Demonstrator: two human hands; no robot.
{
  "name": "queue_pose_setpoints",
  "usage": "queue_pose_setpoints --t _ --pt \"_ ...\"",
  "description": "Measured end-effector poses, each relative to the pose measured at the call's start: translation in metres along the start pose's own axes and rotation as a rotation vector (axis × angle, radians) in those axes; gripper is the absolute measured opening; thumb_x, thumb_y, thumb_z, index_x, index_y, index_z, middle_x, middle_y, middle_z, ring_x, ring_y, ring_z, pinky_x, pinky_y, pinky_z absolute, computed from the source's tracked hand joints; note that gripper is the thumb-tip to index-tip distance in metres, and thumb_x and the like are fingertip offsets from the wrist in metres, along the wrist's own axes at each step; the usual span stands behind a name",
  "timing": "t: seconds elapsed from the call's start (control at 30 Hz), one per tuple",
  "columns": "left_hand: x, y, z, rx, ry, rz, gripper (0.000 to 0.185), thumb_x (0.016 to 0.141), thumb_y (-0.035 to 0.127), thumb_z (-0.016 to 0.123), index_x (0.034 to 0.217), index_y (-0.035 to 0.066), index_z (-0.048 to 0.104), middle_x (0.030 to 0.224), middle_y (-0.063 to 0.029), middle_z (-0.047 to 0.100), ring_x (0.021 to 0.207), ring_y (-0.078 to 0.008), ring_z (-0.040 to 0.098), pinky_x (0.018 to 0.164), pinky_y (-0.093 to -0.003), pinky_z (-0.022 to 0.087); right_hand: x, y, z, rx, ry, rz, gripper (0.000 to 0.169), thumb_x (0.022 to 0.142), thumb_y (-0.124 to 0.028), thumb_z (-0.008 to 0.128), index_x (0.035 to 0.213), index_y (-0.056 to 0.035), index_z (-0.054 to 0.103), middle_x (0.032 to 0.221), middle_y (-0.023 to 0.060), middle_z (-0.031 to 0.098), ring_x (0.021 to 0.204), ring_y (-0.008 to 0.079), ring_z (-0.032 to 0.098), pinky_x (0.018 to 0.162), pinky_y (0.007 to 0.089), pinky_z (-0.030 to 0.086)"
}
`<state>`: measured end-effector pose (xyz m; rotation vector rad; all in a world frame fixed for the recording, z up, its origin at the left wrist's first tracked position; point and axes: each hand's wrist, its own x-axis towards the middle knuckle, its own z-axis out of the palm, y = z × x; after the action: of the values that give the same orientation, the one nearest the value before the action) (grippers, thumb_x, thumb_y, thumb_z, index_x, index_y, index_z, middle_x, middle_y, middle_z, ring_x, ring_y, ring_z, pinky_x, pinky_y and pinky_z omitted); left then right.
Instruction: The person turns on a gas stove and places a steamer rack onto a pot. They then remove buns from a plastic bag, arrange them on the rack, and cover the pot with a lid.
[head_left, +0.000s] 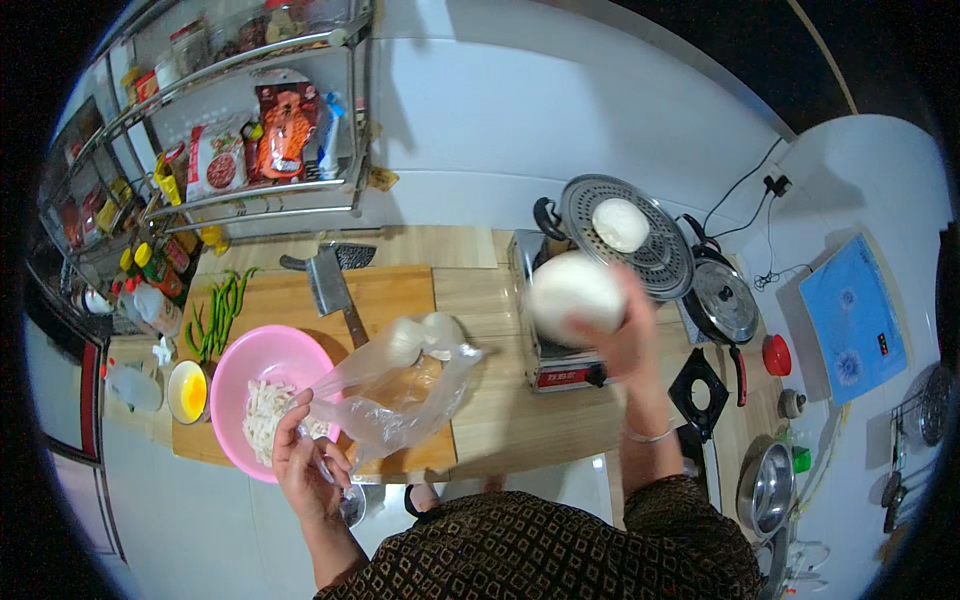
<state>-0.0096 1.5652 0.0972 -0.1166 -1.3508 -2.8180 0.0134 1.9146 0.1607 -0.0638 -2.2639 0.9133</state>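
My left hand (309, 459) pinches the edge of a clear plastic bag (397, 397), which holds white steamed buns (426, 337) and lies over the cutting board. My right hand (626, 326), blurred, holds a large white bun (576, 298) over the portable stove (551, 352). Another white bun (621, 225) rests on a perforated metal steamer tray (660, 262) set on a pot at the back. Beside my left hand, a pink bowl (232, 390) contains whitish strips (266, 412).
Green chili peppers (219, 311) and a cleaver (328, 281) lie on the wooden cutting board (397, 289). A bowl of yellow liquid (193, 393) stands at the left. A lidded frying pan (724, 300) and a black stove grate (699, 394) are at the right. A metal rack (262, 199) overhangs the back left.
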Motion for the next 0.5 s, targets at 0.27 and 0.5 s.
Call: queue_pose_setpoints --t 0.27,0.5 --pt "0.003 -0.015 0.024 0.016 -0.048 -0.044 0.032 0.077 0.000 0.039 0.108 -0.005 0.047 0.123 -0.0239 0.041 0.043 -0.0195 0.054 0.030 -0.0209 0.041 0.080 0.152 -0.110 -0.799 0.249 0.108 0.063 0.064 -0.013 0.069 0.118 -0.0002 0.039 0.109 0.0200 0.049 0.102 0.0339 0.048 0.085 0.0389 0.042" --pt "-0.003 -0.018 0.028 0.013 -0.065 -0.078 0.034 0.077 -0.001 0.039 0.110 -0.006 0.044 0.125 -0.0228 0.038 0.046 -0.0217 0.056 0.032 -0.0236 0.044 0.090 0.174 -0.086 -1.067 -0.026 0.340 0.068 0.063 -0.017 0.070 0.121 -0.0076 0.036 0.114 0.0157 0.042 0.109 0.0360 0.039 0.082 0.0438 0.044"
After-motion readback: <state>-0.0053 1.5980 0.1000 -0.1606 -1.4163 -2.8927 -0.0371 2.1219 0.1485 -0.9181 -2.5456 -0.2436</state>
